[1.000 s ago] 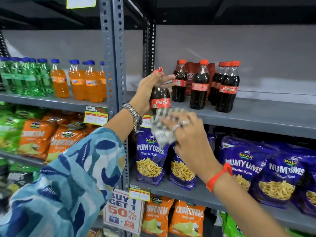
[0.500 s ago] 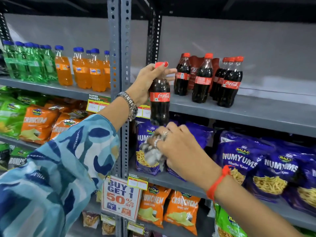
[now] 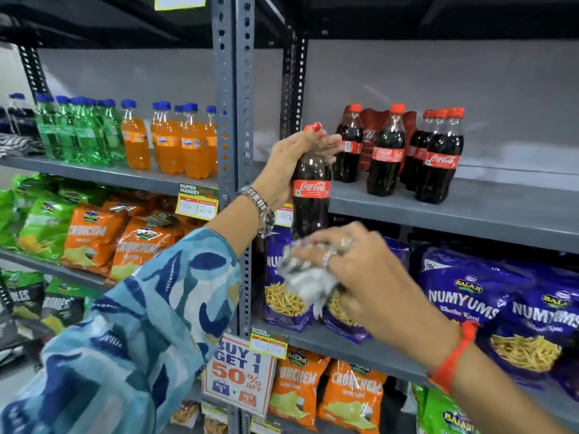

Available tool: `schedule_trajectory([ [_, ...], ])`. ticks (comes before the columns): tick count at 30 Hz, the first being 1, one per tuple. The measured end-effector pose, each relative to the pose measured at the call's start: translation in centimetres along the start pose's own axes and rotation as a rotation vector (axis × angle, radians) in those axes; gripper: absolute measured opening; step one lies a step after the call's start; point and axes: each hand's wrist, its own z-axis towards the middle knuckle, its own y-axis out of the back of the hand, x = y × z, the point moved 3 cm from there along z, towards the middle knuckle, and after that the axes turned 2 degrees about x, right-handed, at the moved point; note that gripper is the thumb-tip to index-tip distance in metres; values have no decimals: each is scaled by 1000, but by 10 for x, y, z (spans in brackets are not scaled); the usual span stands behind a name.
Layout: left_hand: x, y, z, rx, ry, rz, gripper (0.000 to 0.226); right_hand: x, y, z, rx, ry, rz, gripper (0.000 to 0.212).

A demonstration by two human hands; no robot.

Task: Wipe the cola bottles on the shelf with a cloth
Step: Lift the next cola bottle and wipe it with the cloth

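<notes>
Dark plastic cola bottle with a red label is up off the grey metal shelf, gripped at its neck by the left hand; just beneath its base, the right hand is clenched round a crumpled grey-white cloth; more red-capped cola bottles stand upright behind on the shelf.

We read "Coca-Cola" on the red label of the dark plastic cola bottle; "NUMYUMS" and "BALAJI" on purple snack bags; "CRUNCHEM" on orange snack bags; "SUPER MARKET" on a yellow shelf price tag; "BUY 1 GET 1 50% OFF" on a white card sign.
</notes>
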Motion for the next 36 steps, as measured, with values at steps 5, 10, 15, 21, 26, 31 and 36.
schedule_trajectory([
  [5, 3, -10, 0, 37, 29, -9, 24, -33, 32, 29, -356, -161, 44, 62],
  [10, 3, -13, 4, 38, 8, 11, 22, -19, -2, 13, -66, -123, -89, 46],
  [15, 2, -6, 6, 6, 49, 38, 20, -11, -2, -1, 12, -68, 124, 48],
  [21, -3, -8, 6, -99, 70, 196, 9, -38, 27, 28, -285, -192, -12, 60],
  [26, -3, -5, 5, -203, 87, 288, 29, -43, 19, 37, -323, -194, -194, 58],
  [31, -8, -4, 0, -298, 30, 393, 22, -25, -23, 23, -111, -104, -331, 40],
  [36, -7, 3, 0, -378, 34, 437, 34, -16, -19, 18, -116, -69, -265, 42],
])
